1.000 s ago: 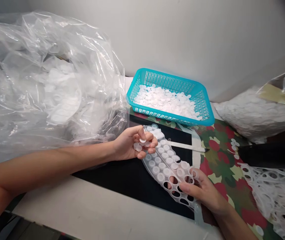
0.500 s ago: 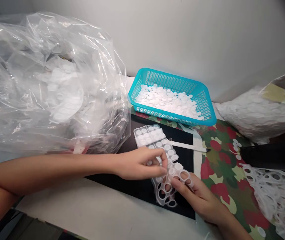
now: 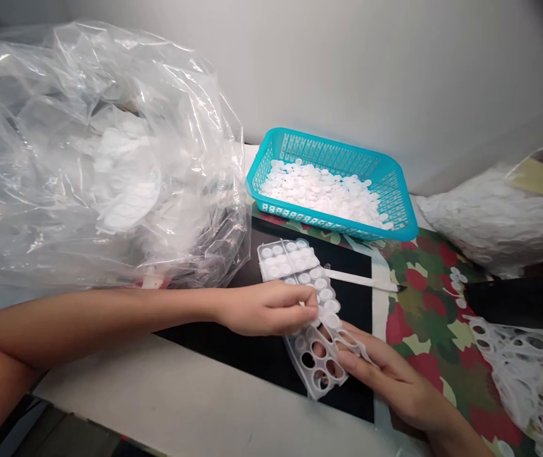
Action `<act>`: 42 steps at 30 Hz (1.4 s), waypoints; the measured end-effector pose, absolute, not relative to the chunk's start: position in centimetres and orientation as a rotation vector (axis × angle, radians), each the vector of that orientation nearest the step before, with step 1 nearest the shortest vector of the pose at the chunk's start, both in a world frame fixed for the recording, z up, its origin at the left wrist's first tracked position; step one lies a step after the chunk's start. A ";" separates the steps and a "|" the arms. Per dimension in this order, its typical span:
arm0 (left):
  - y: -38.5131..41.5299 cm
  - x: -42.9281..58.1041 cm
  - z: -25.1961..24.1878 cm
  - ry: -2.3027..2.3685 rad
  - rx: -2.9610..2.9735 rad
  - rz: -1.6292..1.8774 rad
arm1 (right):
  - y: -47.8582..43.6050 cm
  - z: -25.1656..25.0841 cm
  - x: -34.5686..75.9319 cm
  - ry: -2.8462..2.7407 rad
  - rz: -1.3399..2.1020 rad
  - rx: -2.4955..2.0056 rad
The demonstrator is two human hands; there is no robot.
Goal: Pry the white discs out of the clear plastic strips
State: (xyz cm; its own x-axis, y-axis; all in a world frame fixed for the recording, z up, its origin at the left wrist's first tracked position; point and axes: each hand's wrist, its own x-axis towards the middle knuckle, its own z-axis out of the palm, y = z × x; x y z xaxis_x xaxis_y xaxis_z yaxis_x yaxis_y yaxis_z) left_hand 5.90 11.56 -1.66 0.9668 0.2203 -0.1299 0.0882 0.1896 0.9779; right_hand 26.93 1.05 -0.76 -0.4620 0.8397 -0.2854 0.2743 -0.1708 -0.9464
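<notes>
A white plastic sheet (image 3: 326, 294) of round discs slants across a black mat (image 3: 247, 355). Discs fill its far part, while its near end shows bare round holes. My left hand (image 3: 271, 309) is closed over the sheet's left side, thumb and forefinger pinched together. What lies between those fingertips is hidden. From the right, my right hand (image 3: 385, 371) grips the near, holed end between thumb and fingers, and some fingers show through the holes. That end is bent upward at the thumb.
Behind the mat stands a turquoise basket (image 3: 333, 223) holding many white discs (image 3: 323, 187). A large clear plastic bag (image 3: 195, 127) with white pieces bulges at left. Another filled bag (image 3: 500, 216) sits at right, above a heap of holed sheets (image 3: 533, 368). A white strip (image 3: 361, 279) lies beside the sheet.
My right hand has shifted slightly right and down, bending the sheet's holed end. My left fingertips have drawn tighter together over the sheet. The whole view has shifted slightly.
</notes>
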 end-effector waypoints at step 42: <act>10.9 6.0 -1.7 0.418 1.777 0.200 | -0.4 -2.0 24.3 -1.245 1.142 -1.728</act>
State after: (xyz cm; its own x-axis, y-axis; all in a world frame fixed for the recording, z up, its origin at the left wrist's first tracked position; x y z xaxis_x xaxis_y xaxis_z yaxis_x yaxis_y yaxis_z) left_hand 6.03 10.91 -1.72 0.9197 0.3830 -0.0867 0.1731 -0.1973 0.9649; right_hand 24.26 -0.39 -2.00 0.1457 0.9574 -0.2492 0.3307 -0.2845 -0.8998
